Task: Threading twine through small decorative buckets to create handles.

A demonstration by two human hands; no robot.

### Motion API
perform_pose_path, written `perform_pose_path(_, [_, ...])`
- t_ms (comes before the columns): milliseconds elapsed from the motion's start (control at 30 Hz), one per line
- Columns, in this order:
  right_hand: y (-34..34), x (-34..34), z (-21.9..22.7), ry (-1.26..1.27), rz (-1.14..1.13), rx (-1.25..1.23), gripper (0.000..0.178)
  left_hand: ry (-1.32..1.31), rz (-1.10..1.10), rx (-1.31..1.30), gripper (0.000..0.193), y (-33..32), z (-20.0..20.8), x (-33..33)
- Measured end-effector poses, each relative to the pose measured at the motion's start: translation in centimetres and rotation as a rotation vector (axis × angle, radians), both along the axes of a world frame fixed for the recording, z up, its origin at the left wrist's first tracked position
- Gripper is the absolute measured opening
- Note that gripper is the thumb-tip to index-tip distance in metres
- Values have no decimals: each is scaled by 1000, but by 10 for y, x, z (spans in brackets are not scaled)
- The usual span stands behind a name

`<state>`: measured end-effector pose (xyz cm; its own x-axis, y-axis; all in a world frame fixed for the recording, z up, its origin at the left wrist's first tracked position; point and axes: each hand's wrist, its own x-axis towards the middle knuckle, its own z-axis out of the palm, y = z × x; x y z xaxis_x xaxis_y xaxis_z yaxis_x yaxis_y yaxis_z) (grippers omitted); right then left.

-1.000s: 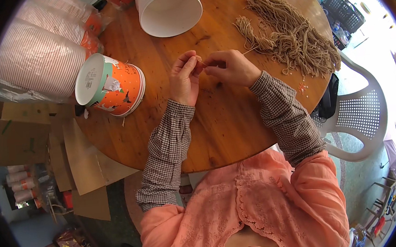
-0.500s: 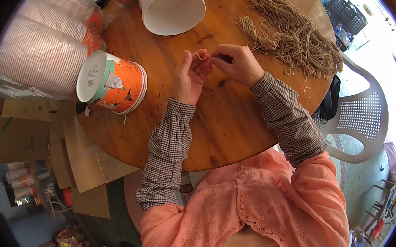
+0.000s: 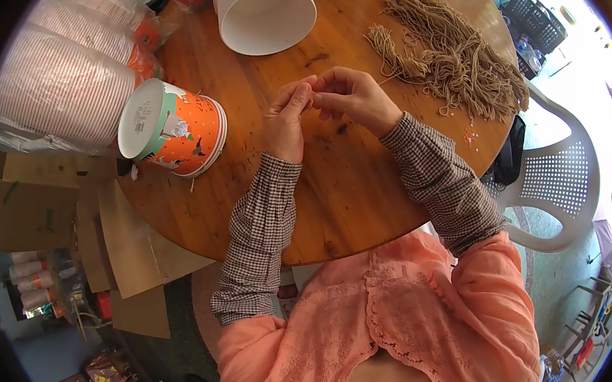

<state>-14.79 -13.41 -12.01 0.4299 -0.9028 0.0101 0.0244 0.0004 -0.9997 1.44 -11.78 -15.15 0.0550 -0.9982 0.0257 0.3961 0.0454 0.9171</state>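
Okay, head view: one camera, looking down at your two hands over the brown wooden table point(image 3: 342, 202).
Left hand: your left hand point(image 3: 286, 121) is up off the wood, thumb and fingers drawn into a tight pinch.
Right hand: your right hand point(image 3: 358, 99) meets it fingertip to fingertip, thumb and forefinger pinched too. Both appear to grip a thin cord strand point(image 3: 385, 81) — what sits right between the tips is mostly hidden.
Progress: looks mid-handling to me. You have the strand in your fingers, apparently worked at its end; can't tell if a loop or knot exists there. The bulk of the cord pile point(image 3: 456, 60) lies loose, so most of it reads as unworked.
Strand location: between your hands, trailing out past the right one toward the pile.
Strand look: thin, pale tan, slack rather than taut; its end can't be made out.
Pile look: tan, twisted, many loose lengths heaped in a long tangle, right of your hands at the table's far side.
Orange tub: the orange tub point(image 3: 192, 134) stands base up, left of your hands, well apart from them; a short pale tail pokes out at its rim.
White tubs: nested white tubs point(image 3: 266, 23) beyond your hands, mouth toward you.
Wrapped stacks: the film-wrapped tub stacks point(image 3: 65, 91) sit farther left.
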Motion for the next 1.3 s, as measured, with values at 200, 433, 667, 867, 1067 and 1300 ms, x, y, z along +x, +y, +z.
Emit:
perform_pose_path(200, [-1, 2, -6, -45, -35, 34, 17, 26, -38, -19, 27, -1, 3, 0])
perform_pose_path(433, [-2, 3, -10, 90, -103, -236, 12, -500, 90, -121, 49, 2, 5, 6])
perform_pose_path(667, [1, 5, -11, 159, -89, -230, 13, -626, 110, -235, 41, 2, 5, 2])
perform_pose_path(867, [-2, 5, -10, 174, -171, -288, 16, -702, 114, -362, 24, -4, -6, 4])
perform_pose_path(1067, [-11, 5, -14, 214, -215, -343, 15, -727, 120, -303, 15, -7, -4, 4])
perform_pose_path(1300, [-69, 5, -39, 252, -455, -445, 17, -1266, 251, -562, 31, -79, -22, 37])
